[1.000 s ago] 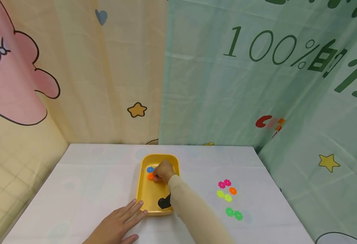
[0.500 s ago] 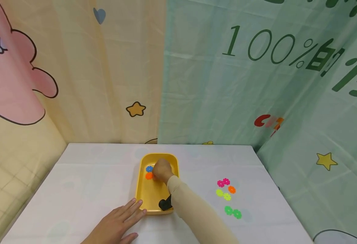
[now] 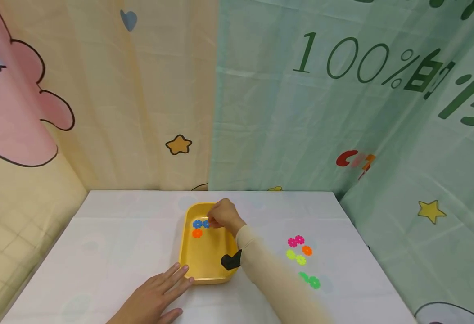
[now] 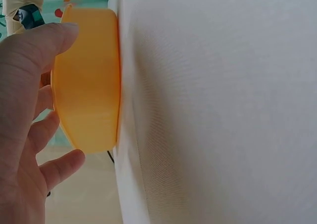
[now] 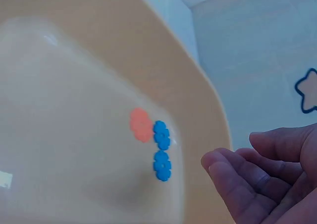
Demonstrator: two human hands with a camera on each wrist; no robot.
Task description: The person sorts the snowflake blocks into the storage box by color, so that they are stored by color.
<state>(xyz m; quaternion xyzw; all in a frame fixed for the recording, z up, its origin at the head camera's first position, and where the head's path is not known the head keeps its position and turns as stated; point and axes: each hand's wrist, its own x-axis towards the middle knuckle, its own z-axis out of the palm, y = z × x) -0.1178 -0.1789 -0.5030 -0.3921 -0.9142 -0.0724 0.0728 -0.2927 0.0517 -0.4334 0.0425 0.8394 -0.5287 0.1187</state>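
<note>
A person's right hand [image 3: 225, 215] hangs over the far right of a yellow plastic tray [image 3: 206, 258], thumb parted from lightly bent fingers and nothing between them. Inside the tray, toward its far end, lie two blue flower-shaped discs [image 3: 197, 224], side by side, and one orange flower-shaped disc [image 3: 197, 233] just on the near side of the left blue one. The left hand [image 3: 151, 292] lies spread, its fingertips at the rim of the tray's near left corner.

On the white tablecloth [image 3: 119, 252], to the right of the tray, sit two pink flower discs [image 3: 292, 242], a second orange disc [image 3: 307, 250], two yellow flower discs [image 3: 300, 259] and two green flower discs [image 3: 314, 282]. A cream sleeve [image 3: 277, 288] runs between tray and loose discs, covering part of one green disc; a black wrist fitting [image 3: 231, 260] hides some of the tray's right rim.

In the head view the right fingertips overlap a blue disc; the right wrist view shows all three tray discs whole, apart from the fingers. The left wrist view alone gives the tray's outer side wall, standing on the cloth, with the left hand's thumb in front of it.
</note>
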